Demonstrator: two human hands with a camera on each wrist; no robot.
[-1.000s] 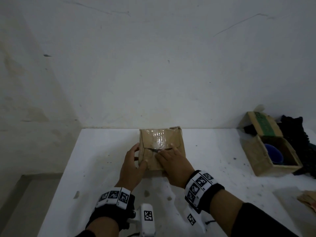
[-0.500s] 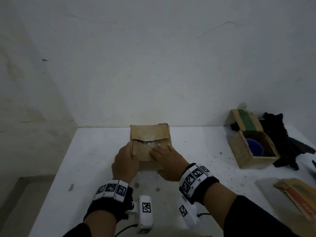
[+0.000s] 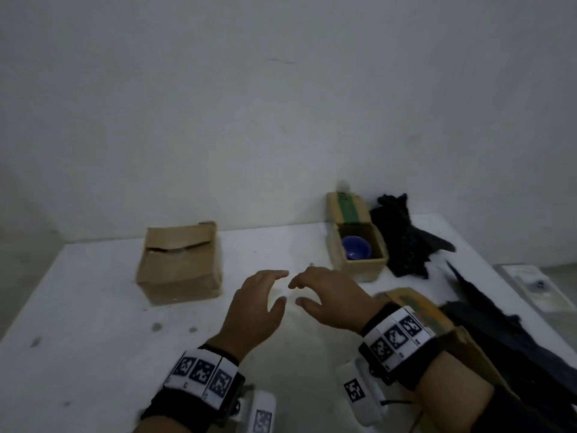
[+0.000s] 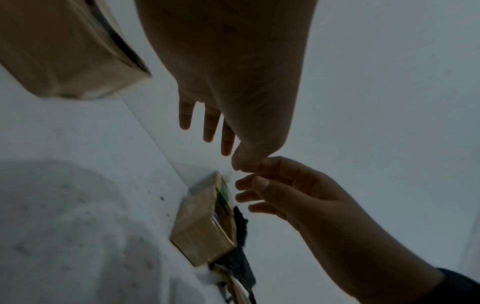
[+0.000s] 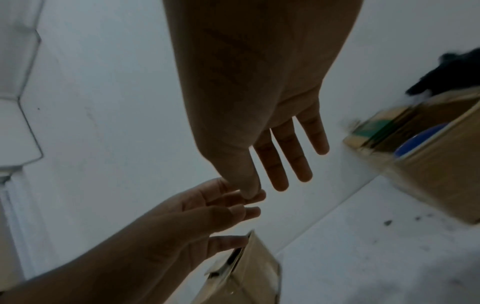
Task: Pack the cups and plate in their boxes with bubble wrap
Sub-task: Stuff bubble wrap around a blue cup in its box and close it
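A closed brown cardboard box sits at the back left of the white table, its top flaps folded with a narrow gap between them. Farther right stands a smaller open box with a blue cup inside and its green-striped lid flap raised. My left hand and right hand hover above the table between the two boxes, fingers relaxed and holding nothing, fingertips close together. The wrist views show the left hand and the right hand with straight empty fingers.
Black crumpled material lies right of the open box, with more dark sheet at the right edge. A flat cardboard piece lies under my right wrist. The wall runs behind the table.
Both hands have let go of the closed box's flaps and moved right, toward the open box. The view has swung right, so the closed box now sits at the left.
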